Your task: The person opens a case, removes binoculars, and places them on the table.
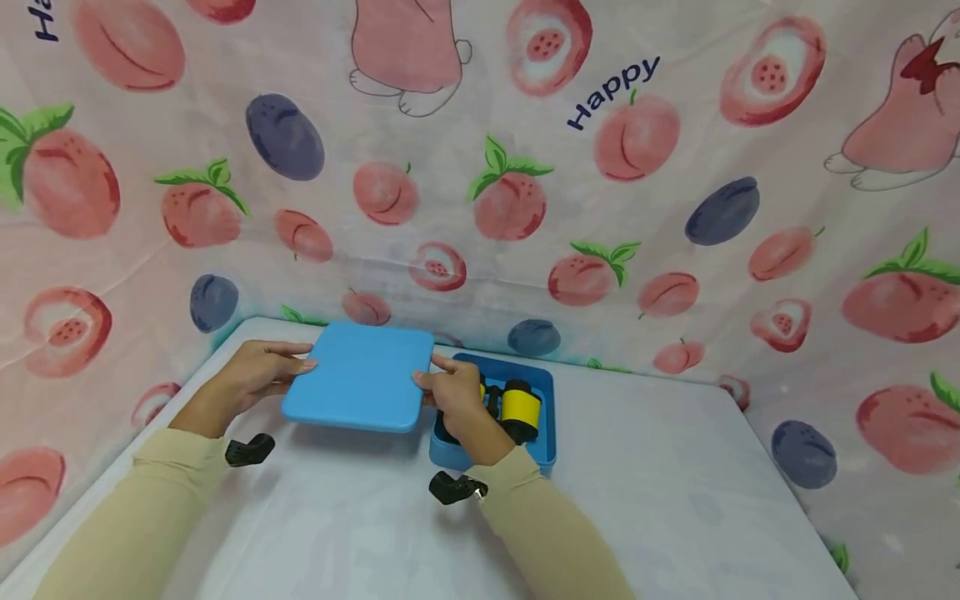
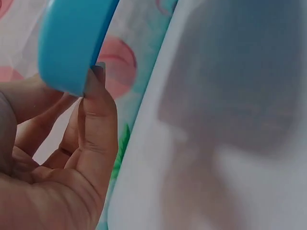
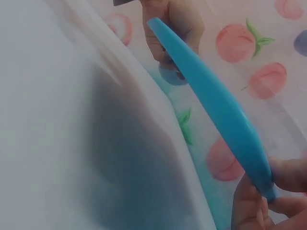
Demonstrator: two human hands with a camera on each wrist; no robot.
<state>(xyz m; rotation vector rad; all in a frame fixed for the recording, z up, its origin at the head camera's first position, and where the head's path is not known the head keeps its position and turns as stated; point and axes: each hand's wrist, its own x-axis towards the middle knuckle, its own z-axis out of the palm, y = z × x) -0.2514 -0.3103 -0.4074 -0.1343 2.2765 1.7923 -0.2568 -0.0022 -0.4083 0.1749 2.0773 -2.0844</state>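
Note:
Both hands hold a flat blue lid (image 1: 362,377) with rounded corners above the white table, its shadow falling below it. My left hand (image 1: 258,375) pinches the lid's left edge, thumb on top and fingers beneath, as the left wrist view shows at the lid's corner (image 2: 72,48). At the opposite edge my right hand (image 1: 456,393) pinches it the same way; the right wrist view has the lid (image 3: 216,105) edge-on. To the right, partly behind the right hand and forearm, stands a blue box (image 1: 546,383) without its lid. Yellow and black binoculars (image 1: 520,408) lie inside it.
The white table (image 1: 660,492) extends right of the box and toward me. A fruit-patterned cloth (image 1: 450,167) hangs along the back and sides. Black wrist devices (image 1: 251,450) sit at the cuffs of both beige sleeves (image 1: 142,517).

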